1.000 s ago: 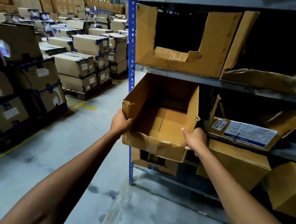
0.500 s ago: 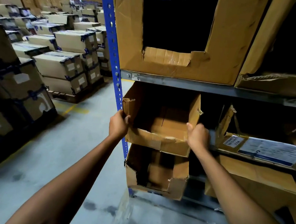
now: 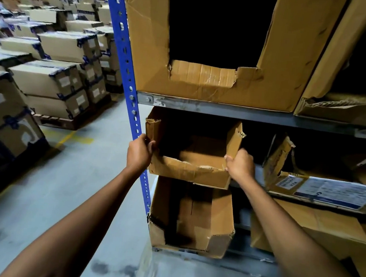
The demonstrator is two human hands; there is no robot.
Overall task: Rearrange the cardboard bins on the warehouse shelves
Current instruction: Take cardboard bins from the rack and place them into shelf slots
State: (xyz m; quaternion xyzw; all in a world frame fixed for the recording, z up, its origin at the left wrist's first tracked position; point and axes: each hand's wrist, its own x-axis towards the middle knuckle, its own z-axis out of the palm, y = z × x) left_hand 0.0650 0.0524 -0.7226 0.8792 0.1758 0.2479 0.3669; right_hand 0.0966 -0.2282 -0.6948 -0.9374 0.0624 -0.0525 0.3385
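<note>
We held the brown open-front cardboard bin (image 3: 187, 172) under the grey metal shelf beam (image 3: 247, 115), beside the blue upright post (image 3: 126, 64), left hand (image 3: 140, 152) and right hand (image 3: 240, 164) with fingers curled round its side walls

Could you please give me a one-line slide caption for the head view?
Left hand and right hand grip the side walls of a torn bin beside the blue upright.

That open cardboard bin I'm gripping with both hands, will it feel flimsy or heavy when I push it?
Probably light: the cardboard bin looks empty inside. Likely floppy, since its front lip is torn and wavy, and the walls that the left hand and right hand grip have ragged corners. It could snag the blue upright beside it.
</note>
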